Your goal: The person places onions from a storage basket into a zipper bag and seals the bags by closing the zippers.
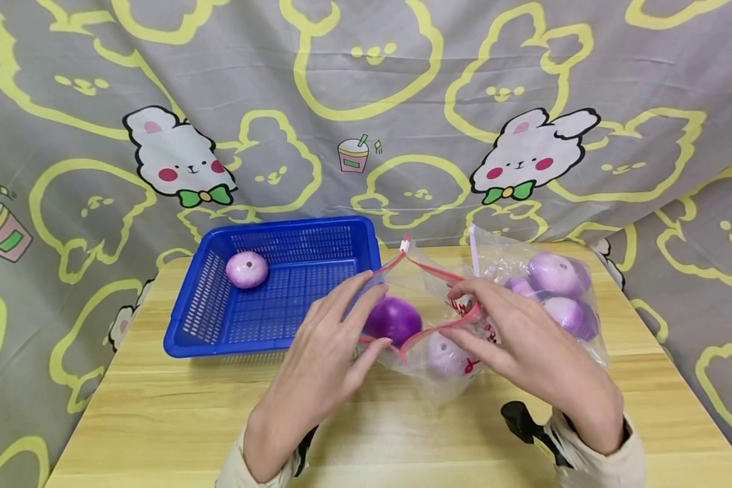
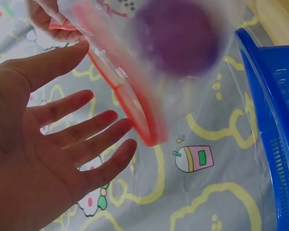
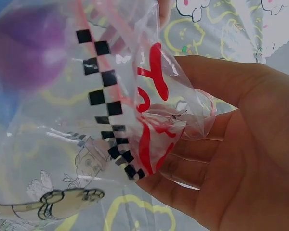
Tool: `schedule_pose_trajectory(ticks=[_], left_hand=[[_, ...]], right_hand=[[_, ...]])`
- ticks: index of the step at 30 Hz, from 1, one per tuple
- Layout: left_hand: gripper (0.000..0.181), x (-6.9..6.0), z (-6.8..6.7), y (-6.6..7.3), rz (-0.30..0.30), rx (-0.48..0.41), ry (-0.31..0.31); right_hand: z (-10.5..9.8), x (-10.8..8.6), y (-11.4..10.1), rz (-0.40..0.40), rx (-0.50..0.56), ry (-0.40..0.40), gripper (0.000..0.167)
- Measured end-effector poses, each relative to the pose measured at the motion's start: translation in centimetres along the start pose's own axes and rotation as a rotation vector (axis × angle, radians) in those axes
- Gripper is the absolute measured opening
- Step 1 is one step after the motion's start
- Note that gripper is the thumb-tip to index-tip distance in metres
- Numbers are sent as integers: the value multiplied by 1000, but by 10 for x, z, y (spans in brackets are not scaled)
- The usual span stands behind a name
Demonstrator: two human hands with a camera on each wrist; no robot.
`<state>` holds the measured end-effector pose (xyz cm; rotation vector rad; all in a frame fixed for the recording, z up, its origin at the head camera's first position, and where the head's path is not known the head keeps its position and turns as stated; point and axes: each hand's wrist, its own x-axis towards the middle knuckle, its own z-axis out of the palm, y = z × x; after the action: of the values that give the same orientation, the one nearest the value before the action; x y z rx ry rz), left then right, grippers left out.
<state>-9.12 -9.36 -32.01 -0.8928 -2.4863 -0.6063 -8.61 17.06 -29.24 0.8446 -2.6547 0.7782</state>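
Observation:
A clear zip bag [image 1: 430, 271] with a red-edged mouth stands spread between both hands. Through its mouth I see a dark purple onion [image 1: 395, 321] inside; a paler onion [image 1: 446, 354] shows through the near plastic. My left hand [image 1: 326, 346] is at the bag's left rim, and the left wrist view shows its fingers loosely spread, with thumb and fingertips touching the red edge. On the right side, my right hand [image 1: 527, 339] holds the rim between thumb and fingers; the right wrist view shows crumpled printed plastic there, partly hiding the fingers.
A blue basket [image 1: 186, 342] stands left of the bag, with one pale purple onion [image 1: 247, 270] in it. Right of the bag lies a second clear bag [image 1: 494, 261] holding several onions [image 1: 555, 273]. A patterned cloth [image 1: 402, 135] hangs behind the wooden table [image 1: 158, 420].

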Motion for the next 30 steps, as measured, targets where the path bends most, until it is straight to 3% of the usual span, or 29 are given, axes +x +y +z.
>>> schedule_pose_trajectory(ticks=[3, 10, 16, 19, 30], left_hand=[[57, 0, -1, 0, 3, 3, -9], [24, -3, -1, 1, 43, 4, -43], [18, -7, 0, 3, 69, 33, -179], [17, -8, 0, 4, 73, 26, -215], [8, -7, 2, 4, 114, 42, -102]], right_hand=[[-1, 0, 1, 1, 4, 0, 50], [-2, 1, 5, -15, -13, 42, 43], [-3, 1, 6, 1, -34, 47, 37], [-3, 1, 7, 9, -40, 50, 37], [-4, 1, 8, 33, -44, 28, 34]])
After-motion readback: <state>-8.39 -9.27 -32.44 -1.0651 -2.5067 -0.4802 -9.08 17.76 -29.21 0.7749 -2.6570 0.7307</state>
